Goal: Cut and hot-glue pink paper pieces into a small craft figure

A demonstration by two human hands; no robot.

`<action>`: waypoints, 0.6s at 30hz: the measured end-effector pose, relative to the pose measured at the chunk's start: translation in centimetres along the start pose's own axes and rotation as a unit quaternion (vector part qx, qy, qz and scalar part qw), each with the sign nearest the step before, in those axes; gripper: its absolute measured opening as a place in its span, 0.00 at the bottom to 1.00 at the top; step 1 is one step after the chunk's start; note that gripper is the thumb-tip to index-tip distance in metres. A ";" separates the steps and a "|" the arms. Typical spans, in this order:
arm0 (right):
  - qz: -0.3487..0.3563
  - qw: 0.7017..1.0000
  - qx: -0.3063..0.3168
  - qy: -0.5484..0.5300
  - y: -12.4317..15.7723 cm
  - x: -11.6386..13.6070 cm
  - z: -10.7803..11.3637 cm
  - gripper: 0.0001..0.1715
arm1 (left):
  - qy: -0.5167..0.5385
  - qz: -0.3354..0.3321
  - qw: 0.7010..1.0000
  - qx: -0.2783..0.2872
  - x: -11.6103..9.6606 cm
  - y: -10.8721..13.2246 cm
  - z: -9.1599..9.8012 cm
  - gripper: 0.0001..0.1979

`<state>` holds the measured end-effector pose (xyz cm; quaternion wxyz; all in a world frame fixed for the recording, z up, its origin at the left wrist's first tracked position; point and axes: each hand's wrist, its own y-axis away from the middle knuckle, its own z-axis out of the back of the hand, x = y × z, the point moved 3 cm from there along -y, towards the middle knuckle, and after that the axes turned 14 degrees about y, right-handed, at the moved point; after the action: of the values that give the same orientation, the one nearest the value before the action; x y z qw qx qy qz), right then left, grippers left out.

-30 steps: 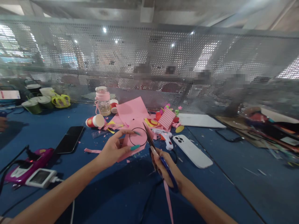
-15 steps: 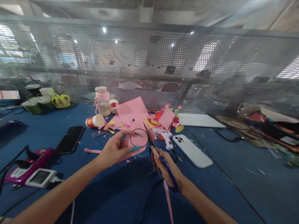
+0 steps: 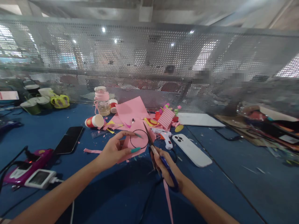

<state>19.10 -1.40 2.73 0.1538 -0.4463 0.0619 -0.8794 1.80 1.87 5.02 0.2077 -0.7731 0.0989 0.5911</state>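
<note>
Between the thumb and fingers of my left hand (image 3: 114, 147) is a piece of pink paper (image 3: 139, 140) with a black circle drawn on it. My right hand (image 3: 169, 166) grips blue-handled scissors (image 3: 168, 171), whose blades point up and away along the right side of the drawn circle. Whether the blades are biting into the paper I cannot tell. A narrow pink paper strip (image 3: 167, 199) hangs below my right hand. Beyond the paper lie a larger pink sheet (image 3: 132, 109) and a white glue gun (image 3: 166, 137).
A white phone (image 3: 192, 151) lies to the right, a black phone (image 3: 69, 140) to the left. A purple power strip (image 3: 30, 165) with cables is at near left. Paper cups (image 3: 94, 121), a pink-lidded bottle (image 3: 102, 102) and paper scraps stand before a perforated metal screen (image 3: 149, 56).
Both hands, the pink paper and the scissors keep almost the same place. Only a slight shift of the whole view shows.
</note>
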 end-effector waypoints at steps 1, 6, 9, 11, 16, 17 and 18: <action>-0.001 1.000 0.005 0.000 0.0 -0.1 0.0 0.30 | 0.004 0.004 1.000 -0.001 0.0 0.0 0.0 0.19; -0.007 1.000 0.020 0.000 -0.1 -0.3 0.0 0.30 | 0.017 0.003 1.000 0.001 0.0 -0.1 0.1 0.19; -0.012 1.000 0.022 0.006 -0.1 -0.2 0.0 0.28 | 0.024 -0.013 1.000 0.002 -0.2 -0.3 0.0 0.18; -0.007 1.000 0.022 0.013 -0.1 -0.1 0.0 0.28 | 0.024 -0.021 0.999 0.001 -0.3 -0.3 0.0 0.17; 0.019 0.999 0.010 0.028 0.0 -0.2 -0.1 0.28 | 0.014 -0.021 1.000 0.012 -0.3 -0.2 -0.1 0.16; 0.020 0.999 0.009 0.027 0.0 -0.3 -0.1 0.27 | 0.010 -0.024 1.000 0.012 -0.3 -0.2 -0.1 0.16; 0.019 0.999 0.010 0.025 0.0 -0.3 -0.1 0.27 | 0.007 -0.029 0.999 0.013 -0.4 -0.2 0.0 0.16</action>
<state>19.20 -1.30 2.42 0.1734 -0.4210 0.0660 -0.8879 1.83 2.03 5.42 0.2340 -0.7769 0.0859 0.5782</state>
